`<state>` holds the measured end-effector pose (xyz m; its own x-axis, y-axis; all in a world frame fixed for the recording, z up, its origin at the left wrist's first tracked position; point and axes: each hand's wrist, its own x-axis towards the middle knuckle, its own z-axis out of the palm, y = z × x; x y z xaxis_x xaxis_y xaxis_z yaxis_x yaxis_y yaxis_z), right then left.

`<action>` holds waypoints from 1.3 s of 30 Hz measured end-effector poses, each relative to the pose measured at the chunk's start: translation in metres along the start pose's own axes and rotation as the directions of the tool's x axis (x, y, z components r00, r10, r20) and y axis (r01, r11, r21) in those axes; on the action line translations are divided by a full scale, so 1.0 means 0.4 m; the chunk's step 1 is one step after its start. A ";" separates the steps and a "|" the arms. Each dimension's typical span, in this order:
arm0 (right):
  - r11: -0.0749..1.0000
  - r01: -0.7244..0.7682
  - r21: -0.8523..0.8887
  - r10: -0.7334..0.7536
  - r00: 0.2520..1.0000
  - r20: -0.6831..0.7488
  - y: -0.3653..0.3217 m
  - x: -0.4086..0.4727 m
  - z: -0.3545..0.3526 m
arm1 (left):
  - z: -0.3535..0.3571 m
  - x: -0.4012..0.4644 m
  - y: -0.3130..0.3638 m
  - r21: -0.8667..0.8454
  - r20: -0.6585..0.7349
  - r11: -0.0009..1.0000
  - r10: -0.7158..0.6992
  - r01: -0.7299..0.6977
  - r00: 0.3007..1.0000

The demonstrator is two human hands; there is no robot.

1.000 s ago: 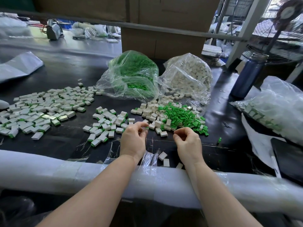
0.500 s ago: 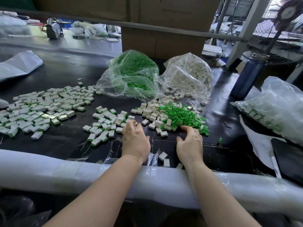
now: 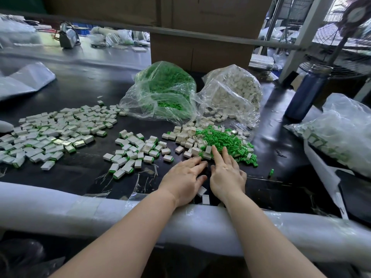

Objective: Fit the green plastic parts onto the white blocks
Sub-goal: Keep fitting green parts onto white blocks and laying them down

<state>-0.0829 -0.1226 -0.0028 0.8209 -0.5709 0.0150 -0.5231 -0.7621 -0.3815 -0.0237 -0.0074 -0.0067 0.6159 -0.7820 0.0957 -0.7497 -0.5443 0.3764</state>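
Observation:
A heap of loose green plastic parts (image 3: 226, 140) lies on the black table, mixed with bare white blocks (image 3: 185, 135) on its left side. My right hand (image 3: 226, 173) is flat and palm down, its fingertips touching the near edge of the green heap. My left hand (image 3: 183, 177) lies beside it, fingers spread, fingertips at white blocks by the heap's near left edge. Neither hand visibly holds anything. Two white blocks (image 3: 203, 195) lie between my wrists. Fitted blocks with green edges form a small group (image 3: 134, 153) and a large spread (image 3: 54, 131) to the left.
A clear bag of green parts (image 3: 164, 91) and a clear bag of white blocks (image 3: 234, 93) stand behind the heap. A blue bottle (image 3: 307, 93) stands at the right, with another filled bag (image 3: 341, 133) near it. A padded white roll (image 3: 80, 205) runs along the table's near edge.
One second ago both hands were pinched shut close together. They have since opened, flattened, and reached forward to the near edge of the heap, with the left hand shifting right.

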 end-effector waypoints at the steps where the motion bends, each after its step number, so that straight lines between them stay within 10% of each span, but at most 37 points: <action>1: 1.000 -0.001 0.008 0.002 1.000 -0.007 0.000 0.000 0.000 | 0.000 -0.001 0.000 -0.028 -0.018 1.000 0.002 -0.002 1.000; 39: 0.839 0.112 0.532 0.016 0.973 -0.229 0.006 -0.034 -0.021 | -0.012 -0.019 0.004 -0.165 -0.255 0.985 -0.098 0.056 0.962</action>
<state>-0.0973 -0.1194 0.0039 0.7383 -0.6375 0.2203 -0.2252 -0.5408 -0.8104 -0.0284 -0.0009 -0.0026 0.7277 -0.6215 0.2904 -0.6634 -0.5300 0.5282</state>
